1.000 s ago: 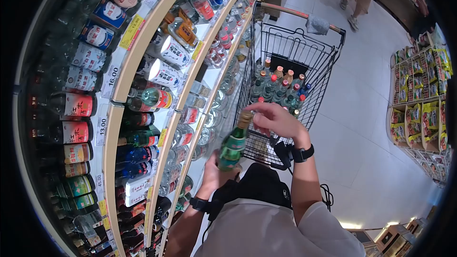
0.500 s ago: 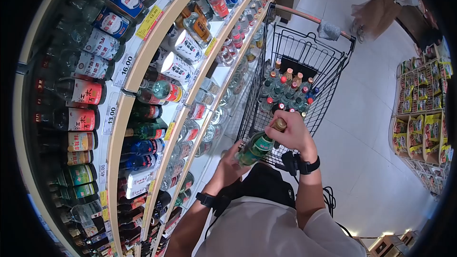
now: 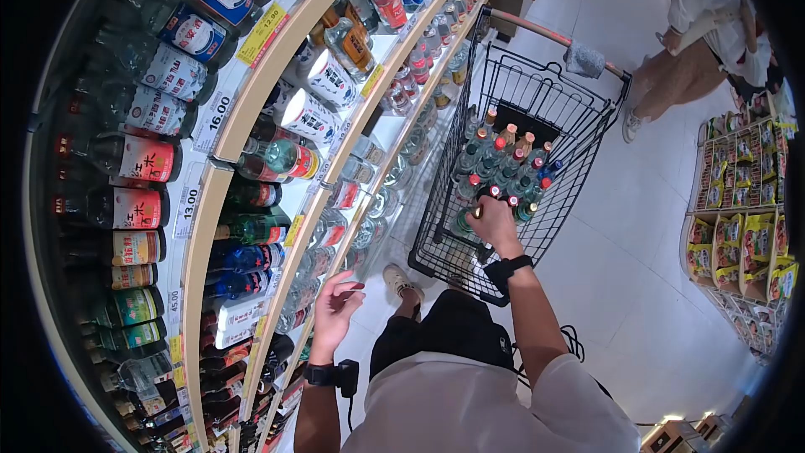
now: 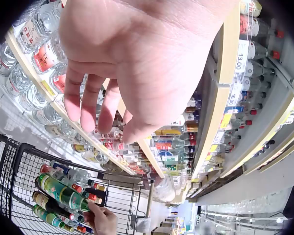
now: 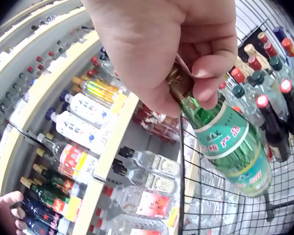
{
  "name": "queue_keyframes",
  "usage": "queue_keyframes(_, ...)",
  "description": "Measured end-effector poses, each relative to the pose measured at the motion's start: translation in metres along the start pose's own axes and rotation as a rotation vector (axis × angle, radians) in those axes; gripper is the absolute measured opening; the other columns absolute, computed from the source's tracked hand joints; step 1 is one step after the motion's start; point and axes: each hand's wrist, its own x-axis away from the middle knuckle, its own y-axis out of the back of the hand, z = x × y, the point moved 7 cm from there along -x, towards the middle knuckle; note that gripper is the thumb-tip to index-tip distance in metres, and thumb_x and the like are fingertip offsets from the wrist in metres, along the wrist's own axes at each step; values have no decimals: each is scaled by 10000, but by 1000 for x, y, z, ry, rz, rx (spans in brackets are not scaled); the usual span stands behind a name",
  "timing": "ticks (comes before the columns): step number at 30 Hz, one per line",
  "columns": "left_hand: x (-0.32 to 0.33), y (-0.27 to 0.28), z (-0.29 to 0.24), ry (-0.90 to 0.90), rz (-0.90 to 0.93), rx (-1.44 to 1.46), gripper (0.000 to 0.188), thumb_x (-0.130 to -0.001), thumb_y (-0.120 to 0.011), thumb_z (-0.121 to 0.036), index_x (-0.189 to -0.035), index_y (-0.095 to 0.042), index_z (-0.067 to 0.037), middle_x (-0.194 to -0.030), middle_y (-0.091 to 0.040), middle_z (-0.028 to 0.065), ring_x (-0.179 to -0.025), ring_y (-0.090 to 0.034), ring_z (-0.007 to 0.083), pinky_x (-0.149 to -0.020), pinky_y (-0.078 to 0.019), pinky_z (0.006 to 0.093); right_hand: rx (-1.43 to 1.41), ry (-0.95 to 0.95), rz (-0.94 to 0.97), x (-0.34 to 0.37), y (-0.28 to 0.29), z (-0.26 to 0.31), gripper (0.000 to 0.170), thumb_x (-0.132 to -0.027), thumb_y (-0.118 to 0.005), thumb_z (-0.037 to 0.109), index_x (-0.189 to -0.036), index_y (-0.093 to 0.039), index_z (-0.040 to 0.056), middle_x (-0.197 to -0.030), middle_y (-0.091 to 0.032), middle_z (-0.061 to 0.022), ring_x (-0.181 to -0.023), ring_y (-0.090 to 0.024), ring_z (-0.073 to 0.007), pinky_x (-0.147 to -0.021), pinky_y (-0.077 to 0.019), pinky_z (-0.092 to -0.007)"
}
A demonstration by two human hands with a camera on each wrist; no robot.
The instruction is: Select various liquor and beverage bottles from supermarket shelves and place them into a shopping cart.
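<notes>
One cart (image 3: pixel 579 143) holds more than ten capped bottles (image 3: pixel 507 164). The right hand (image 3: pixel 495 225) grips one green bottle (image 5: pixel 225 147) by its neck over the cart's mesh beside them; I cannot tell if its base touches. The left hand (image 3: pixel 335 315), loosely bent and holding nothing, is near the shelves (image 3: pixel 295 32).

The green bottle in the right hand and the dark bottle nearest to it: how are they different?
Colour: the green bottle is see-through with teal labels; the dark bottle looks almost black.
Tops: the green bottle has a brownish top, the dark bottle a red one.
Holding: the right hand pinches the green bottle near its top; the dark bottle sits unheld in the cart.
Both have narrow necks.
</notes>
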Motion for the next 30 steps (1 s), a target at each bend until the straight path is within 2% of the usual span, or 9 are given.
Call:
queue_keyframes(2,4,9,1,13,-41,-12,416,-919,-618,18,-1313,-529,-86,-1055,-671,59,-849,-644,101,-606,-478,190,32,-29,47,-14,-31,-20,270,-748,-728,225,-897,-666,8,-840,-686,-248,-849,-676,-424,-795,-545,-492)
queue_keyframes(5,11,14,1,101,-82,22,438,-889,-637,67,-1301,-534,-41,-1053,-677,78,-924,-653,144,-822,-521,283,89,42,87,-39,-70,-39,242,-760,-717,206,-896,-667,12,-827,-685,-249,-852,-675,-431,-816,-548,-488)
queue_keyframes(9,14,20,13,95,-79,20,401,-912,-622,49,-1293,-541,-42,-1029,-685,81,-900,-659,141,-804,-525,282,157,-12,220,-65,-97,-49,217,-785,-662,171,-936,-716,24,-959,-684,-276,-926,-668,-439,-865,-545,-487)
queue_keyframes(10,16,21,11,104,-100,24,361,-940,-611,9,-1291,-544,-40,-1024,-688,84,-892,-660,140,-792,-528,281,189,27,164,-71,-107,-54,186,-759,-701,179,-903,-732,65,-860,-700,-223,-869,-686,-401,-849,-560,-454)
queue_keyframes(13,21,27,11,62,-123,58,329,-965,-602,-36,-1289,-547,-38,-1028,-689,90,-887,-662,142,-783,-532,282,122,-121,75,-79,-126,-71,228,-766,-691,190,-959,-738,80,-900,-705,-219,-904,-682,-403,-864,-557,-458)
queue_keyframes(14,22,30,14,47,-115,33,311,-981,-588,-67,-1289,-549,-41,-1029,-689,96,-880,-663,144,-778,-535,284,121,-177,112,-81,-130,-73,261,-769,-687,197,-998,-736,82,-939,-704,-225,-927,-678,-401,-873,-554,-461)
queue_keyframes(17,27,35,16,72,-142,4,305,-987,-583,-78,-1288,-550,-44,-1030,-690,100,-871,-663,144,-778,-535,286,141,-84,127,-89,-154,-83,257,-774,-684,194,-995,-733,72,-945,-700,-230,-927,-677,-398,-871,-553,-462)
queue_keyframes(24,30,42,38,142,-190,49,332,-987,-617,-167,-1293,-553,-54,-1013,-685,92,-861,-667,156,-757,-541,303,120,-162,62,-95,-178,-94,225,-796,-668,185,-983,-737,79,-958,-699,-229,-938,-673,-399,-864,-547,-471)
queue_keyframes(30,25,34,38,173,-161,63,332,-994,-607,-185,-1297,-550,-62,-1018,-684,87,-866,-667,157,-760,-539,312,107,-225,53,-93,-187,-97,323,-816,-671,217,-1120,-693,113,-1036,-695,-226,-1020,-650,-401,-906,-524,-481)
